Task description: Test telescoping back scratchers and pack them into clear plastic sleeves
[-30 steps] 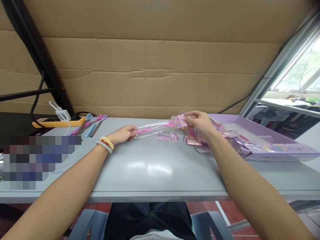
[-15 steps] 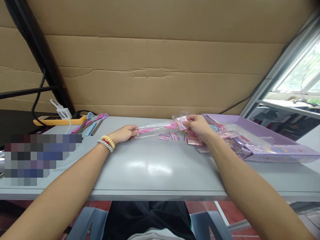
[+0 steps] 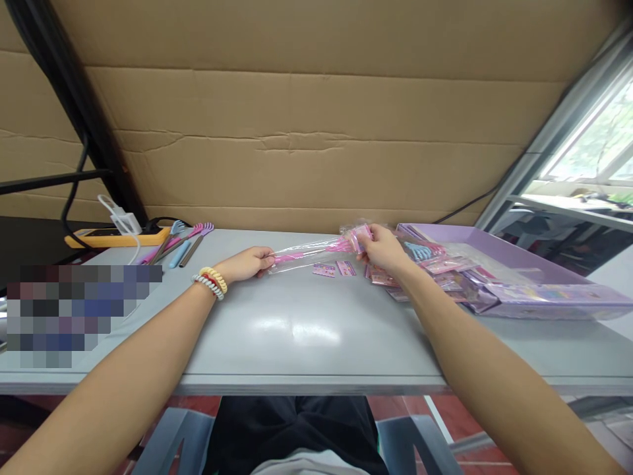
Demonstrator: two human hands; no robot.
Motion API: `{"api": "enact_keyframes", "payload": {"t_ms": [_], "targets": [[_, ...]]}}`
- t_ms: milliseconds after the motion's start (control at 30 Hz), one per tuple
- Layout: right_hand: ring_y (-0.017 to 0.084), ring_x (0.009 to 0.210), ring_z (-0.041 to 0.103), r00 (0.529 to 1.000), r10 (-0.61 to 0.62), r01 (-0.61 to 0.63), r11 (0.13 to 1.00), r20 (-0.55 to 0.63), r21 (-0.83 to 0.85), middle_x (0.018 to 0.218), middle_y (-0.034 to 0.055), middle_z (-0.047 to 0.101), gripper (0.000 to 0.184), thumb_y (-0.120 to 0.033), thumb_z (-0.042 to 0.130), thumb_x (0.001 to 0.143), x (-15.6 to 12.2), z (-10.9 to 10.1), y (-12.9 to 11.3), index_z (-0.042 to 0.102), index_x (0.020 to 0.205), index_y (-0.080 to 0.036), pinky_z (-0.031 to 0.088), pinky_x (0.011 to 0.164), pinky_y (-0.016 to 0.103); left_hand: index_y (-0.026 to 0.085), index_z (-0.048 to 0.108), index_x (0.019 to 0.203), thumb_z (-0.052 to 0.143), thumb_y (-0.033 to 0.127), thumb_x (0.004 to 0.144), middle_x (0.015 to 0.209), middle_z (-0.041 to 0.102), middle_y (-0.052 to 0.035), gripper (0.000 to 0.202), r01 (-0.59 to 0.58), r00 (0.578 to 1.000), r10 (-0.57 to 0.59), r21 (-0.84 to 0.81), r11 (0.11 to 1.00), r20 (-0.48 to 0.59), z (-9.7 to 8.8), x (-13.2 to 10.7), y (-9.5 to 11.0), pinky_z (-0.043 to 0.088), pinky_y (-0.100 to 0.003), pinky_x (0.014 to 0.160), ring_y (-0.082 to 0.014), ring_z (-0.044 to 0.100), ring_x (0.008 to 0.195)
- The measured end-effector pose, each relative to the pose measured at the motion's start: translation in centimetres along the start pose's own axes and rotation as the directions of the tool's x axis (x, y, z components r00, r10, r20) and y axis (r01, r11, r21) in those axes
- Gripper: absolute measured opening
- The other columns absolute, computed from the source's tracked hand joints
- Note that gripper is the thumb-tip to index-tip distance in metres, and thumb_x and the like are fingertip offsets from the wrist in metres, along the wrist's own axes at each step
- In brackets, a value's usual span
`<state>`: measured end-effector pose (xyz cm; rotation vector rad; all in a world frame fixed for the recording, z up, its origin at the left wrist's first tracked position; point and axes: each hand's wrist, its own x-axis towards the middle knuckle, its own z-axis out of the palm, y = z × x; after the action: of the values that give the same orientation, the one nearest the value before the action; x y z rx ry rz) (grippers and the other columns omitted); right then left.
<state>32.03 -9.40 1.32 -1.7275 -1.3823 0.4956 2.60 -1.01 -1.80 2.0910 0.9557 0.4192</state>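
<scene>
A clear plastic bag (image 3: 311,251) with a pink back scratcher (image 3: 297,256) inside stretches between my two hands above the table. My left hand (image 3: 252,261), wearing coiled bands at the wrist, pinches the bag's left end. At the right end, my right hand (image 3: 380,247) is closed on a small pink printed card (image 3: 361,236), held against the bag near the scratcher's claw; I cannot tell whether the card is inside the bag. Two small purple printed cards (image 3: 324,270) lie on the table just below the bag.
Right of my right hand, packaged pink items (image 3: 390,278) and a blue claw end (image 3: 418,251) lie beside a lilac box (image 3: 558,303). Several unwrapped back scratchers (image 3: 190,244) rest at the left, near a yellow power strip (image 3: 116,237). Behind the table stands a cardboard wall (image 3: 316,145).
My right hand has shifted slightly left with the pink card, which is now turned and overlaps the bag end more. My left hand has stayed in place.
</scene>
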Motion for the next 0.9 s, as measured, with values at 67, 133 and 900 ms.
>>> {"api": "enact_keyframes", "payload": {"t_ms": [67, 133, 900], "targets": [[0.014, 0.045, 0.053, 1.000, -0.010, 0.010, 1.000, -0.014, -0.021, 0.061, 0.0036, 0.057, 0.010, -0.021, 0.043, 0.092, -0.1, -0.2, -0.1, 0.049, 0.096, -0.014, 0.035, 0.041, 0.018, 0.019, 0.047, 0.074, 0.044, 0.049, 0.081, 0.058, 0.047, 0.0017, 0.031, -0.010, 1.000, 0.010, 0.001, 1.000, 0.005, 0.0, 0.1, -0.1, 0.030, -0.026, 0.058, -0.0115, 0.038, 0.055], [0.014, 0.046, 0.053, 1.000, -0.002, 0.001, 1.000, -0.025, -0.022, 0.062, 0.0037, 0.057, 0.012, -0.022, 0.041, 0.093, -0.1, -0.3, -0.1, 0.050, 0.098, -0.014, 0.035, 0.041, 0.018, 0.019, 0.048, 0.075, 0.045, 0.050, 0.080, 0.059, 0.048, 0.0017, 0.032, -0.023, 1.000, 0.023, 0.003, 1.000, 0.009, 0.0, 0.1, -0.2, 0.031, -0.026, 0.058, -0.0115, 0.039, 0.055], [0.020, 0.111, 0.041, 0.205, -0.853, 0.934, 0.025, 0.479, -0.357, 0.133, 0.0080, 0.036, 0.038, -0.003, 0.044, 0.081, -4.4, 5.7, -2.5, 0.059, 0.111, -0.022, 0.036, 0.092, 0.037, 0.017, 0.054, 0.094, 0.051, 0.055, 0.078, 0.052, 0.033, 0.0056, 0.041, -0.075, 0.979, 0.127, -0.298, 0.951, 0.158, 3.0, -0.7, 2.9, 0.018, -0.024, 0.044, -0.0080, 0.027, 0.044]]}}
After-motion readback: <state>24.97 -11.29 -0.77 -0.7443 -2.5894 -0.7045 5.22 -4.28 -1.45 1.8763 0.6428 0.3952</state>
